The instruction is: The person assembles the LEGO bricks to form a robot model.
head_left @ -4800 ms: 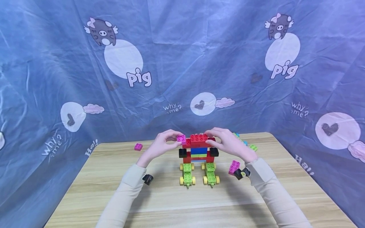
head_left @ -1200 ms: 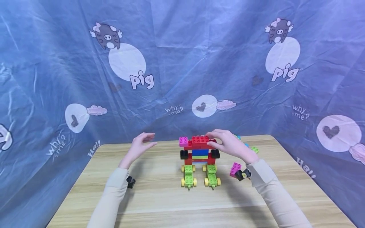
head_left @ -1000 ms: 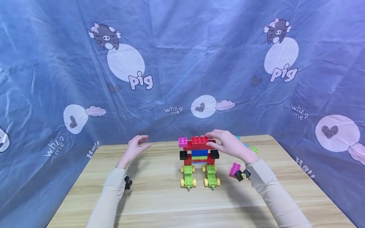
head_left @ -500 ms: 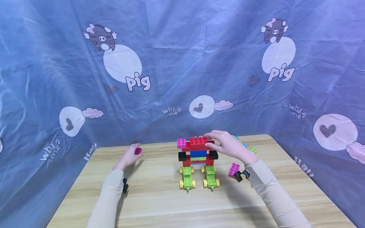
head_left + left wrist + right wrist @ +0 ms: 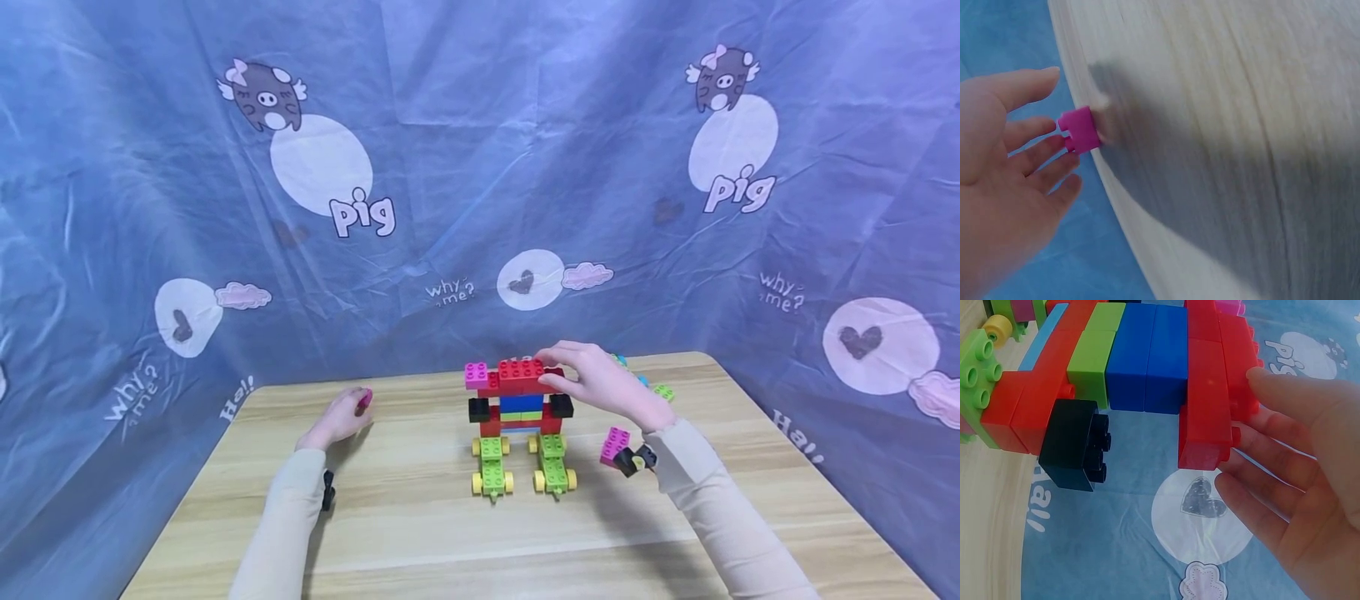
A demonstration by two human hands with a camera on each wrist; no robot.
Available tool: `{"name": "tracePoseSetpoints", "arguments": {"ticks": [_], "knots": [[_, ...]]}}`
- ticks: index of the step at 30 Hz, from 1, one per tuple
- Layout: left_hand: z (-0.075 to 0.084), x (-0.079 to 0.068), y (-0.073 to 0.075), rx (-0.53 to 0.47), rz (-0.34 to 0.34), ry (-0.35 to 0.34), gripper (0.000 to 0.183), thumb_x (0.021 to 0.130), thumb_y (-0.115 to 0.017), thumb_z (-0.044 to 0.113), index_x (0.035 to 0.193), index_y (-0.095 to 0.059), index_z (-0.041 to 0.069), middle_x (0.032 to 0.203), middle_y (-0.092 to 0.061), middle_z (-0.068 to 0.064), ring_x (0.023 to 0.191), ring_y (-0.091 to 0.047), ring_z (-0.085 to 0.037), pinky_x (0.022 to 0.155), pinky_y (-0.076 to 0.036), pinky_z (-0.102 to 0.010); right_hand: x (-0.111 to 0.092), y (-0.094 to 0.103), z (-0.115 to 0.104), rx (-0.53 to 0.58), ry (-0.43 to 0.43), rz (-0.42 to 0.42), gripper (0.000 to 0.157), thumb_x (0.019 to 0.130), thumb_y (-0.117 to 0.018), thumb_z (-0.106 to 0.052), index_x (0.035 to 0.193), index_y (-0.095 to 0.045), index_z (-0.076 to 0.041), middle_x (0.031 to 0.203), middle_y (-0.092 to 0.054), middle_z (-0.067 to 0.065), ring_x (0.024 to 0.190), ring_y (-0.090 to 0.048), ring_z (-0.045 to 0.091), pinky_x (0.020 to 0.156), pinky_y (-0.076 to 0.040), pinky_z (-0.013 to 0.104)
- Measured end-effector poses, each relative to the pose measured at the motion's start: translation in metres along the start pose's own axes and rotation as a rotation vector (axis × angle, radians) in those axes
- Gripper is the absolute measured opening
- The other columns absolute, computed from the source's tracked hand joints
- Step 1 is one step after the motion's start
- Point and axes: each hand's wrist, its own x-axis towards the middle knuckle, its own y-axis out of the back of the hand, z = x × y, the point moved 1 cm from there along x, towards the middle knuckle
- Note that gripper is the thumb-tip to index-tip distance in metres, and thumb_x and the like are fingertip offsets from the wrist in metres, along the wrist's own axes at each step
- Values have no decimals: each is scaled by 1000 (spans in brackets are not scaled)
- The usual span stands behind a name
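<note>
On the table's left side, my left hand [image 5: 341, 417] reaches a loose pink building brick [image 5: 1082, 130]. Its fingertips meet the studded side, while the thumb stands apart from it in the left wrist view. At centre stands a brick figure [image 5: 521, 406] of red, blue, green and black bricks on two green wheeled bases [image 5: 492, 475]. My right hand [image 5: 600, 383] holds the right end of its top red brick [image 5: 1238, 362], thumb on one side and fingers behind. A pink brick [image 5: 476, 375] sits on the figure's upper left end.
A larger pink brick [image 5: 615, 446] lies right of the figure, partly behind the right wrist camera [image 5: 636, 460]. Farther back are a green brick [image 5: 663, 392] and blue pieces partly hidden by the right hand. A blue printed cloth [image 5: 450, 167] hangs beyond the table's back edge.
After leaving the pink brick on the figure's upper left, my left hand has moved left to the loose pink brick, which now looks turned. My right hand keeps its place.
</note>
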Motion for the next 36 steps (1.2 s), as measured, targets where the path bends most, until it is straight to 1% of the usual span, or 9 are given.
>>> {"name": "tracePoseSetpoints", "arguments": {"ticks": [5, 10, 15, 18, 20, 25, 28, 32, 36], "knots": [[2, -2, 2, 36, 6, -3, 46, 82, -66, 9, 121, -53, -10, 119, -53, -30, 111, -51, -43, 100, -42, -53, 0, 1, 0, 4, -1, -4, 35, 86, -67, -31, 116, -64, -12, 102, -68, -2, 90, -64, 10, 79, -57, 28], [8, -5, 6, 90, 20, -50, 38, 77, -70, 7, 110, -61, -8, 101, -57, -23, 91, -56, -31, 85, -50, -46, 0, 2, 0, -5, 17, 2, 35, 86, -67, -30, 116, -64, -12, 103, -68, -2, 89, -64, 9, 79, -56, 28], [10, -8, 8, 92, 30, -81, 23, 73, -73, 4, 94, -67, -3, 89, -57, -16, 78, -51, -21, 72, -49, -37, 1, 3, 0, 0, 13, 3, 35, 86, -67, -31, 116, -64, -13, 104, -68, -2, 92, -65, 10, 81, -57, 31], [9, -10, 7, 98, 35, -89, 16, 73, -74, 4, 88, -68, 1, 87, -57, -15, 78, -50, -19, 71, -47, -35, 2, 4, -1, 4, 8, 5, 34, 86, -67, -32, 115, -65, -14, 105, -68, -3, 94, -65, 11, 82, -57, 31], [8, -11, 6, 107, 46, -90, 21, 73, -74, 5, 93, -69, 1, 90, -58, -15, 80, -52, -21, 73, -49, -37, 3, 4, -1, 1, 7, 5, 33, 86, -67, -33, 113, -66, -15, 105, -68, -3, 94, -65, 11, 82, -57, 31], [5, -13, 4, 123, 73, -68, 44, 73, -75, 7, 113, -63, -6, 102, -61, -21, 90, -59, -31, 84, -52, -47, 7, 5, -4, -17, 16, 8, 30, 86, -67, -33, 111, -67, -16, 104, -68, -4, 89, -63, 8, 77, -56, 28], [4, -14, 4, 135, 61, -50, 45, 72, -74, 7, 114, -62, -5, 104, -63, -22, 93, -61, -33, 84, -52, -48, 10, 5, -6, -12, 21, 7, 30, 86, -67, -33, 110, -67, -17, 104, -68, -4, 87, -63, 9, 75, -56, 28], [3, -14, 3, 150, 32, -18, 46, 72, -73, 8, 116, -62, -1, 103, -65, -19, 93, -63, -32, 79, -54, -46, 13, 4, -11, -10, 24, 2, 30, 85, -67, -34, 110, -67, -17, 104, -68, -4, 90, -63, 10, 77, -56, 30], [5, -14, 2, 150, 22, 10, 44, 76, -74, 18, 115, -62, 0, 102, -67, -17, 94, -63, -32, 79, -53, -46, 17, 2, -15, -20, 30, 0, 30, 85, -68, -33, 110, -67, -17, 105, -68, -3, 94, -64, 11, 81, -56, 31]]}}
